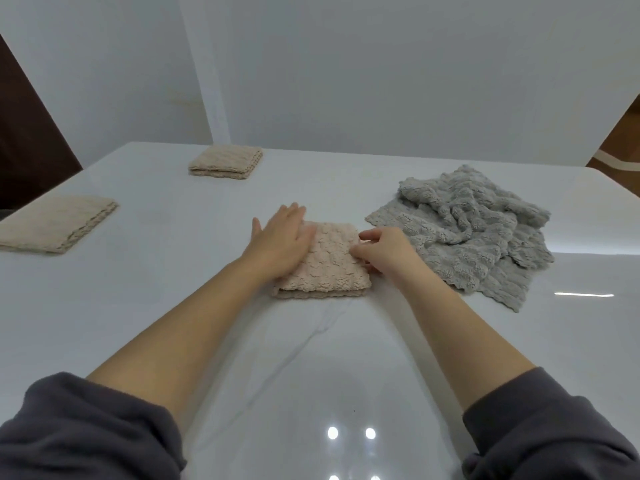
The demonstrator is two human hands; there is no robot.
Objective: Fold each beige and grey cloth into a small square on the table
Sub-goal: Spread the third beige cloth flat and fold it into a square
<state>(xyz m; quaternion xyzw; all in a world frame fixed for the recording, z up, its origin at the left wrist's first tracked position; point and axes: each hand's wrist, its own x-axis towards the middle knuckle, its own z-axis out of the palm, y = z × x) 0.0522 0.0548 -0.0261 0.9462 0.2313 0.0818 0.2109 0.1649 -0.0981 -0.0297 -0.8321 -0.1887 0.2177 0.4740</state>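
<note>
A single wide-angle view looks from the person's head, facing forward and down across the glossy white marbled table. It sits close: the left forearm and right forearm, in dark grey sleeves, enter from the near edge, and the folded beige fleecy cloth lies about mid-frame. The table's far edge and a plain white wall fill the top.

A plain white wall rises behind the desk, with a jutting corner running down its left part. A faint yellowish stain marks the wall beside that corner. At far left stands a dark brown panel. At far right is a brown surface crossed by a pale band.
</note>
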